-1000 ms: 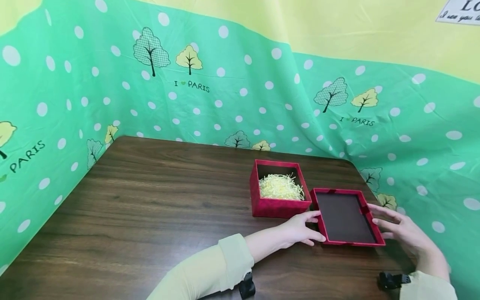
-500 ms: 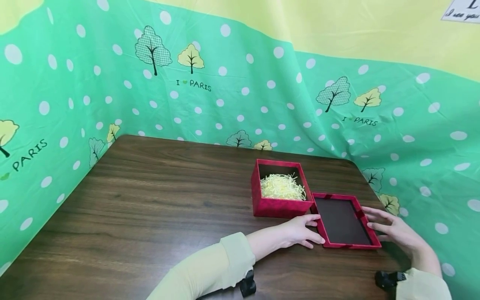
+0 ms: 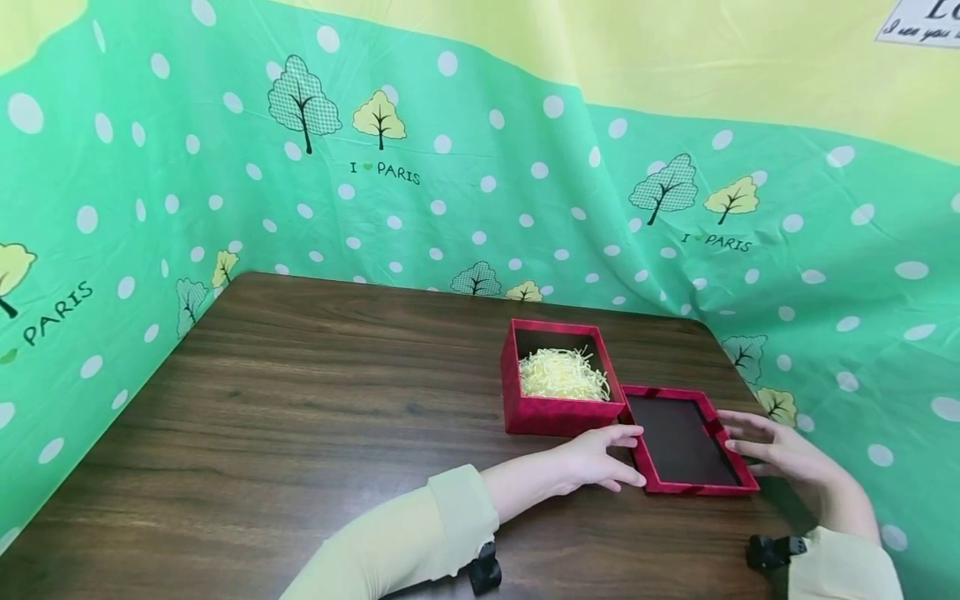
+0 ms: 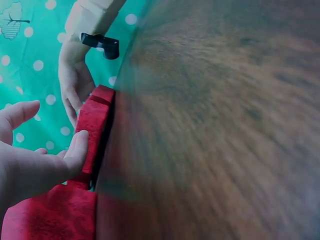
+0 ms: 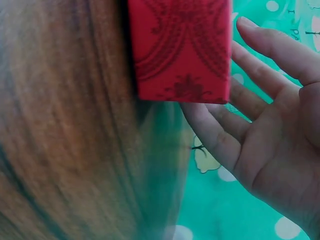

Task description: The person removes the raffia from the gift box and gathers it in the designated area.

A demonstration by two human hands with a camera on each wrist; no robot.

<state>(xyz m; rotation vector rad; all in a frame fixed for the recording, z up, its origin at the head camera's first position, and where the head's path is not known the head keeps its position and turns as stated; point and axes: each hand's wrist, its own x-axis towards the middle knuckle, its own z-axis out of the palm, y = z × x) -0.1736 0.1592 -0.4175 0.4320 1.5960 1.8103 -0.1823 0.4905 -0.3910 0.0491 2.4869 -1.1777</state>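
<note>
A red box lid [image 3: 682, 442] with a dark inner face lies hollow side up at the table's right side. Left of it stands the matching red box [image 3: 562, 417], open on top and filled with pale yellow shredded paper [image 3: 562, 373]. My left hand [image 3: 596, 457] is spread at the lid's left side, fingertips right at its edge; the left wrist view shows thumb and fingers extended beside the red wall. At the opposite side, my right hand [image 3: 791, 454] has its fingers along the lid's right wall. Straight fingers [image 5: 215, 135] and a raised thumb show in the right wrist view.
The dark wood table [image 3: 300, 400] stretches away to the left. Green and yellow printed cloth [image 3: 450, 167] hangs behind it and down both sides. A black wrist device [image 3: 776, 552] sits at the right sleeve, another at the left sleeve.
The lid has shifted a little left, up against the box, and its far edge sits lower. My right hand has moved left along with it; the left hand has barely moved.
</note>
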